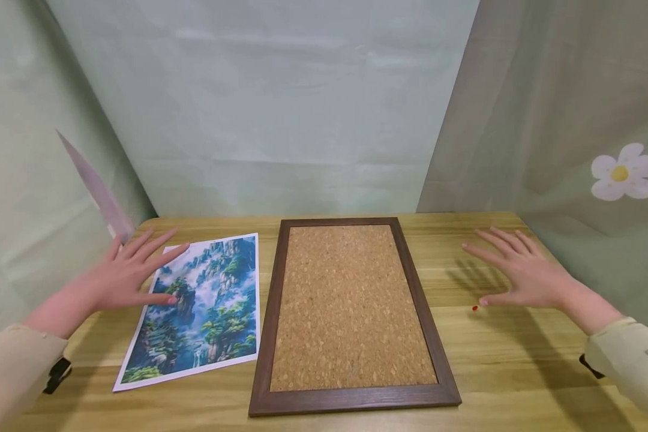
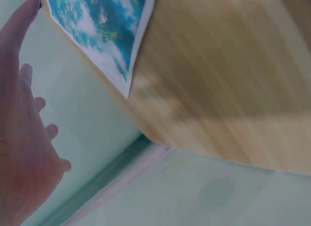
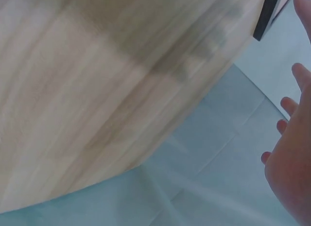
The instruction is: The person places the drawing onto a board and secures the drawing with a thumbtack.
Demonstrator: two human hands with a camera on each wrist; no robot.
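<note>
A cork board [image 1: 351, 303] in a dark wooden frame [image 1: 270, 312] lies flat in the middle of the wooden table [image 1: 518, 360]. Left of it lies a printed mountain landscape picture [image 1: 200, 306] [image 2: 104, 26]. My left hand [image 1: 132, 273] [image 2: 24, 138] hovers flat with fingers spread over the picture's upper left corner, holding nothing. On the right, my other hand [image 1: 518, 273] [image 3: 291, 163] hovers open over bare table. A small red pin [image 1: 474, 308] lies on the wood just by its thumb.
Pale green cloth [image 1: 281, 108] closes off the back and both sides of the table. A flower print [image 1: 623, 174] shows on the right cloth. The table's back corners sit close behind both hands.
</note>
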